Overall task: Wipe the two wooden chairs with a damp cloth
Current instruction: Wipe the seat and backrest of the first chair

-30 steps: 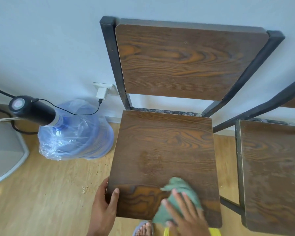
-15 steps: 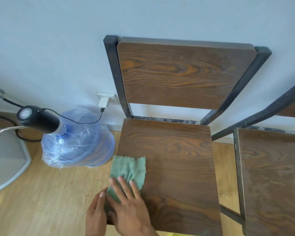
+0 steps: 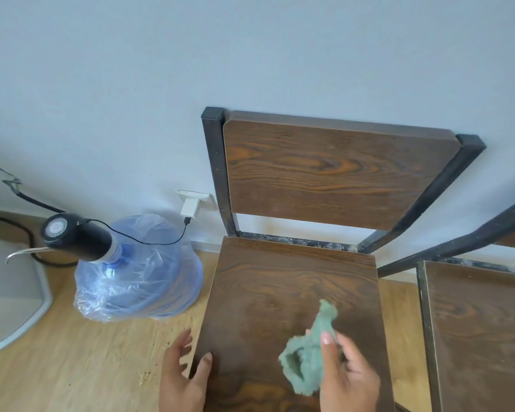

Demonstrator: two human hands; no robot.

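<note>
The green cloth [image 3: 308, 353], flat at the front left edge half a second ago, is now bunched in the grip of the right hand [image 3: 350, 380] over the front middle of the chair seat [image 3: 280, 281], while the left hand [image 3: 180, 380] clasps its front left corner.

Bunched green cloth [image 3: 306, 362] over front of wooden chair [image 3: 280, 286] seat, second chair [image 3: 482, 337] just beside

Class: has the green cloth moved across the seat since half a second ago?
Yes. The green cloth has shifted right, from the seat's left edge toward its middle, bunched in the right hand.
</note>
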